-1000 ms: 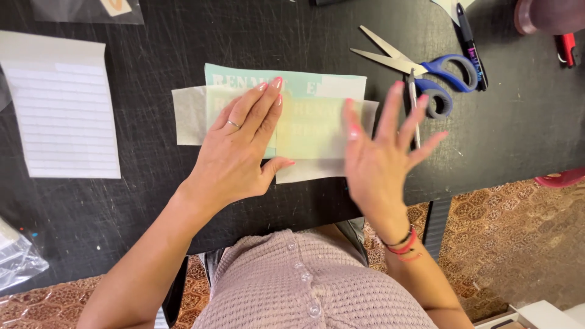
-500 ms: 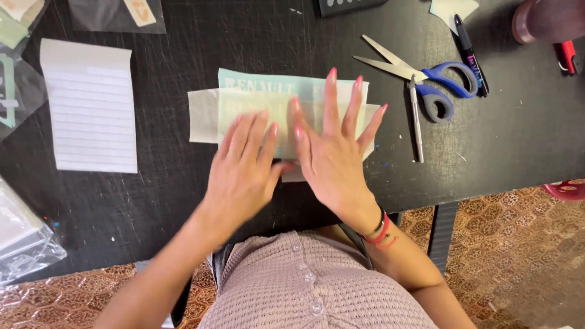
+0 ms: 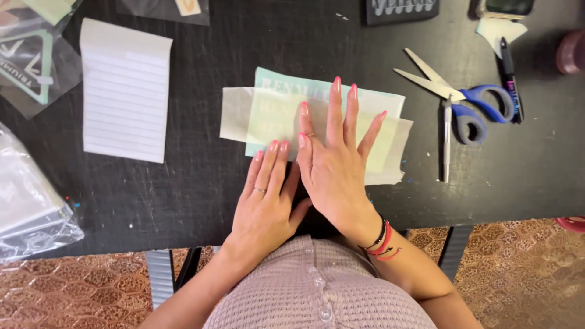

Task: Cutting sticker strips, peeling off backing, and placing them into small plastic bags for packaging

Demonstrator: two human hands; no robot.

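A pale green sheet with light lettering (image 3: 274, 100) lies on the black table (image 3: 201, 183), covered by a translucent film (image 3: 234, 113). My right hand (image 3: 335, 158) lies flat on the middle of the sheet, fingers spread and pointing away from me. My left hand (image 3: 268, 198) rests flat just below the sheet's near edge, its fingertips touching the edge, beside the right hand's thumb. Neither hand holds anything.
A white lined notepad (image 3: 125, 91) lies at the left. Blue-handled scissors (image 3: 463, 97), a thin craft knife (image 3: 446, 140) and a dark pen (image 3: 509, 76) lie at the right. Clear plastic bags (image 3: 27, 201) sit at the left edge. A dark card (image 3: 402, 9) lies at the back.
My right hand moved left from the sheet's right end onto its middle. My left hand slid back toward me, off the sheet to its near edge.
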